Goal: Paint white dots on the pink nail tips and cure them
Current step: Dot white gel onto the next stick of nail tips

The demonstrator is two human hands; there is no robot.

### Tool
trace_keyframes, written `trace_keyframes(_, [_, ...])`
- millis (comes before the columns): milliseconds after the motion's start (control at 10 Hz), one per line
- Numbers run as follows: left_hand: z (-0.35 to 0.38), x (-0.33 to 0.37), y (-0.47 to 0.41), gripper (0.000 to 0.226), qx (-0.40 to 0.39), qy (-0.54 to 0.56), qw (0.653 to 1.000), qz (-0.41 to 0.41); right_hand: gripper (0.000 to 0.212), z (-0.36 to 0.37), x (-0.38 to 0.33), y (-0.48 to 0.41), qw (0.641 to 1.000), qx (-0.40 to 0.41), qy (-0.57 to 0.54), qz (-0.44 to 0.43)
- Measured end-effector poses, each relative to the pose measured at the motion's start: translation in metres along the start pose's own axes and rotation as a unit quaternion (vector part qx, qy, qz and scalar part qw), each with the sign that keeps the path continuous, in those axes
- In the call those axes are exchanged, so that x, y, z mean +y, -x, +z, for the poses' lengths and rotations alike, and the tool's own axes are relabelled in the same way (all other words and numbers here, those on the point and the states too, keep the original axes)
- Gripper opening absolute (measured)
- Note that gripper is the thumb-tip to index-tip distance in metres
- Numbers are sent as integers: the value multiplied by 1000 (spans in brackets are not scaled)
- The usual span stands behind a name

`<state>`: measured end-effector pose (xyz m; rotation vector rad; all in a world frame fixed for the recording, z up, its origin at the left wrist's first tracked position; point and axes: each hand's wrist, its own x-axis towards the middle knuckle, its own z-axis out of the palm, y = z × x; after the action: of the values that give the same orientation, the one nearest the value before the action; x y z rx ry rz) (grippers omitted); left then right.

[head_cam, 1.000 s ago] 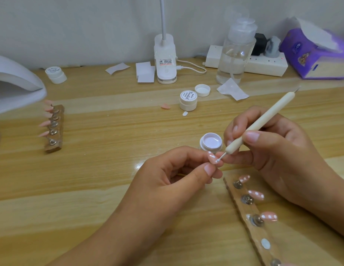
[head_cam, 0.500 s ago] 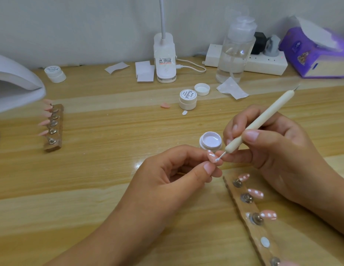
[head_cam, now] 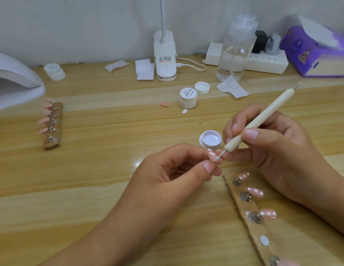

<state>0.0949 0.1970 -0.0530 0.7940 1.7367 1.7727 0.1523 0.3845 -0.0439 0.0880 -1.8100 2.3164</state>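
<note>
My left hand [head_cam: 173, 169] pinches a pink nail tip [head_cam: 212, 155] between thumb and forefinger. My right hand [head_cam: 273, 148] grips a cream dotting tool [head_cam: 263, 116] like a pen, and its white-loaded point touches the tip. Just behind stands an open pot of white gel [head_cam: 210, 140]. At lower right a wooden strip [head_cam: 250, 217] with metal studs carries three pink tips with white dots [head_cam: 255, 191]. A second wooden strip [head_cam: 53, 125] at the left holds plain pink tips beside the white curing lamp [head_cam: 15, 81].
A closed gel pot [head_cam: 188, 97], its loose lid [head_cam: 202, 87] and a stray pink tip [head_cam: 165, 104] lie mid-table. At the back stand a clip lamp base [head_cam: 165, 58], a clear pump bottle [head_cam: 235, 52], a power strip [head_cam: 267, 61], a purple tissue pack [head_cam: 317, 52] and another pot [head_cam: 54, 71].
The dotting tool's point has shifted slightly along the held nail tip. Both hands stay in nearly the same place.
</note>
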Motion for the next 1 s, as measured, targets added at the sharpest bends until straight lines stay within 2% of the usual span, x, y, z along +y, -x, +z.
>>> trace_keyframes(1000, [-1, 0, 0, 18, -1, -10, 1000, 0, 7, -1, 1, 0, 1000, 3, -1, 0])
